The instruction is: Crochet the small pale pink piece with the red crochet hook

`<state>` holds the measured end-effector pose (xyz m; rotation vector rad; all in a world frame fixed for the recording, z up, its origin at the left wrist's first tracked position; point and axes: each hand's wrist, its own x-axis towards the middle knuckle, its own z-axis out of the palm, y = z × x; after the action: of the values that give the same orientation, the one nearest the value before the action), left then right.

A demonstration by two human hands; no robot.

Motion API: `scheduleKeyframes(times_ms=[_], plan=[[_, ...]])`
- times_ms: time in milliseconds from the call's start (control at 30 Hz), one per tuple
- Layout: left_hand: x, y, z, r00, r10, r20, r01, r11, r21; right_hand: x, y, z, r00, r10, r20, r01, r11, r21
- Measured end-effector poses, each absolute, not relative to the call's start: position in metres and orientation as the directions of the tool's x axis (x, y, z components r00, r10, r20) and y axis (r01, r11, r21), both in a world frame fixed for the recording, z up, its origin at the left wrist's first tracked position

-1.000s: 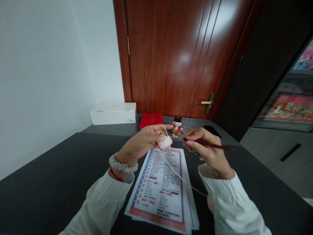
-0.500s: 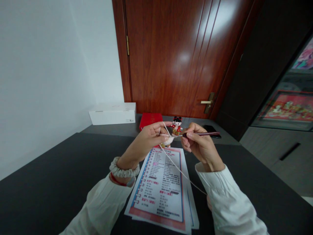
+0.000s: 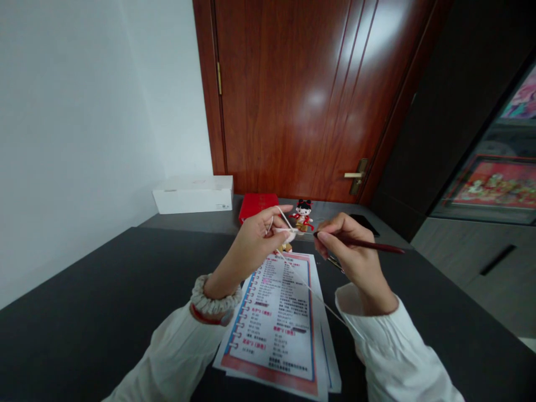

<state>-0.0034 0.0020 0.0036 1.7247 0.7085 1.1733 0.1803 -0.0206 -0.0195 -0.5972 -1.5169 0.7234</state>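
Note:
Between thumb and fingers, my left hand [image 3: 262, 237] pinches a small piece of white crochet work [image 3: 288, 234]. White yarn [image 3: 312, 291] loops over its raised index finger and trails down across the printed sheets toward my right sleeve. My right hand [image 3: 352, 245] is closed round a crochet hook with a dark red handle [image 3: 377, 245]; its thin metal tip points left and meets the crochet work. Whether a loop sits on the tip is too small to tell. Below both hands lie printed pattern sheets [image 3: 280, 318].
At the back of the dark table [image 3: 125, 290] stand a white box [image 3: 192, 195], a red box [image 3: 257, 202] and a small crocheted doll [image 3: 303, 212]. A dark phone-like slab [image 3: 365, 223] lies behind my right hand. A slim metal object [image 3: 335, 263] shows below that hand.
My right hand has shifted slightly right, and the hook's handle now tilts down to the right. A slim metal object has come into sight beneath it. My left hand keeps its pinch.

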Motion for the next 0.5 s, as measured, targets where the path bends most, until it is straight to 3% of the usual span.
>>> scheduleKeyframes(times_ms=[133, 300, 400, 500], plan=[[-0.002, 0.004, 0.005, 0.333, 0.839, 0.430, -0.023, -0.449, 0.893, 0.176, -0.027, -0.017, -0.073, 0.673, 0.736, 0.165, 0.736, -0.657], [0.000, 0.006, 0.009, 0.272, 0.837, 0.476, 0.026, -0.501, 0.865, 0.164, -0.035, -0.010, -0.146, 0.520, 0.842, 0.458, 0.790, -0.408], [0.004, 0.003, 0.012, 0.275, 0.812, 0.515, 0.077, -0.553, 0.830, 0.159, -0.034, -0.009, -0.212, 0.470, 0.857, 0.544, 0.785, -0.296], [0.008, -0.001, 0.012, 0.293, 0.782, 0.550, 0.085, -0.594, 0.800, 0.159, -0.028, -0.013, -0.246, 0.463, 0.852, 0.547, 0.792, -0.272]])
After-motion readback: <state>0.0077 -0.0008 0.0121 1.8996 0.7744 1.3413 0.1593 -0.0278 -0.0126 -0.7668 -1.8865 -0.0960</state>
